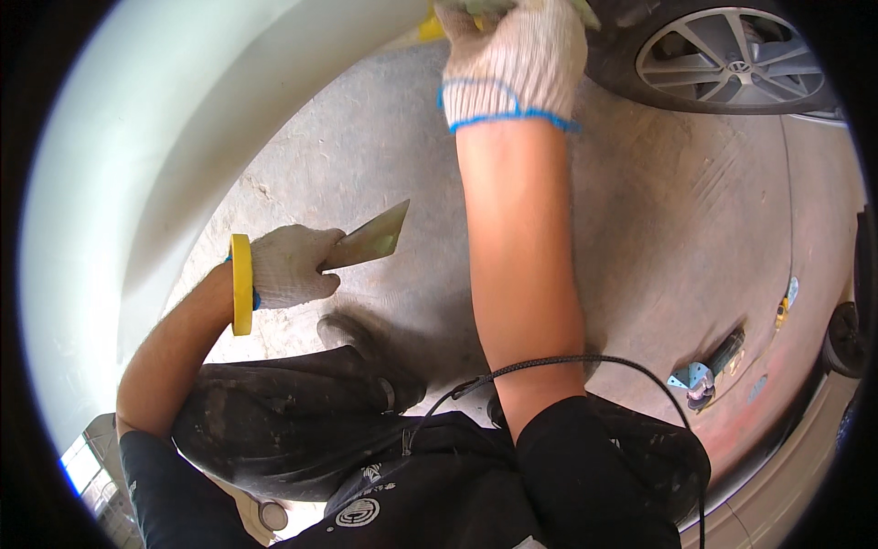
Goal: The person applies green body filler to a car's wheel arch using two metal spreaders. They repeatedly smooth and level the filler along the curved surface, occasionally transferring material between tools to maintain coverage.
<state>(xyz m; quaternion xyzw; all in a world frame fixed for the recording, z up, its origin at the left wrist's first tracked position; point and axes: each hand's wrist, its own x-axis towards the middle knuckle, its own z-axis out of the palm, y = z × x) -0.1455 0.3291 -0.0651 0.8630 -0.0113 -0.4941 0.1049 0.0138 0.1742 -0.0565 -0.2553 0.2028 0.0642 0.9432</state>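
Note:
My left hand (291, 265), in a white knit glove, is closed round a putty knife (373, 240) whose flat, tapering blade points to the right, smeared pale green. Round that wrist hangs a roll of yellow tape (241, 285). At the top edge, my right hand (518, 57), gloved too and with a blue-edged cuff, is curled beside the rim of a pale, glossy car panel (101, 220). A greenish flat edge shows at its fingers; the picture cuts off the rest, so its kind is unclear. A bit of yellow (430, 27) lies left of that hand.
A car wheel (736, 66) with silver spokes stands at the upper right. On the concrete floor (402, 137) at right lie a power tool (713, 368) and a small yellow-and-blue item (786, 304). A black cord (631, 363) crosses my right arm. Another car's side (814, 448) curves along the right.

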